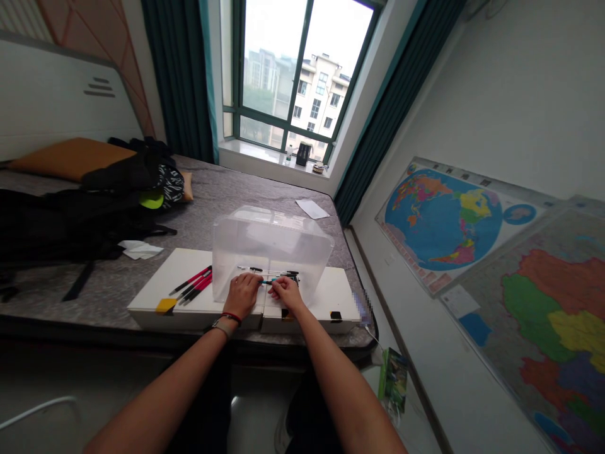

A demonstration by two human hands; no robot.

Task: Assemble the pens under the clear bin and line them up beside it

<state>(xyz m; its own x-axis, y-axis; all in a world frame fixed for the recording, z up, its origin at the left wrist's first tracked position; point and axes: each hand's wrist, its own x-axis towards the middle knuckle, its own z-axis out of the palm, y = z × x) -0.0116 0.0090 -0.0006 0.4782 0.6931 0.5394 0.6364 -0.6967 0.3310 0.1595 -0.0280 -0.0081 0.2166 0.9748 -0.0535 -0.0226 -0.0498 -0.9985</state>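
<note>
Just in front of a translucent plastic box (271, 243), my left hand (242, 295) and my right hand (286, 292) are close together, fingers pinched. Between their fingertips runs a thin blue-and-dark pen (266, 282), one end in each hand. Slim pen parts with black ends (256, 269) lie just beyond my fingers, partly hidden by them. To the left, several red and black pens (196, 287) rest side by side on a white board-like box (161, 277).
A yellow tab (166, 306) and a black tab (335, 316) mark the white boxes' front edge. They stand on a grey mattress (203, 189). Black bags (61, 217) and crumpled tissue (140, 249) lie left, a paper sheet (312, 209) behind. A map-hung wall (368, 277) bounds the right.
</note>
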